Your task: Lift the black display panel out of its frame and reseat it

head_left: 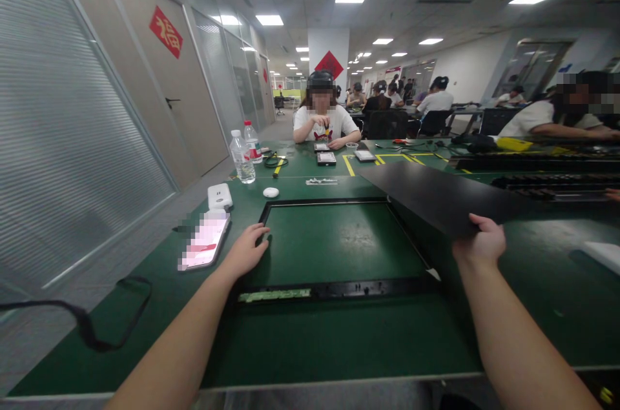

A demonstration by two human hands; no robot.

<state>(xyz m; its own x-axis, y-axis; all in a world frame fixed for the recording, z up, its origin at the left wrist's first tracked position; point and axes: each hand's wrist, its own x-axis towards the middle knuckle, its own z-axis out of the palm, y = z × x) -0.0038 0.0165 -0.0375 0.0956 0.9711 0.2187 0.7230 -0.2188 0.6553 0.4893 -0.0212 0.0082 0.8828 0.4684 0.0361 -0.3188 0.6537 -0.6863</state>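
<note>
A thin, flat black panel (426,194) is tilted above the right part of the table. My right hand (482,242) is closed on its near edge, with the thumb on top and the other fingers mostly hidden. On the green table lies a rectangular black frame (372,288), with bare tabletop showing through its middle. A pale green strip (276,295) runs along the left part of its near bar. Across the frame's left side rests my left hand (249,247), fingers loosely stretched and slightly apart. A small whitish piece (433,274) shows at the near right corner.
Left of the frame lie a phone (206,239), a white device (220,195) and a white case (271,192). Two bottles (243,158) stand behind them. A person (325,123) sits opposite, near several small boxy parts (326,158). Black bars (542,187) lie at right; a strap (97,339) crosses the left edge.
</note>
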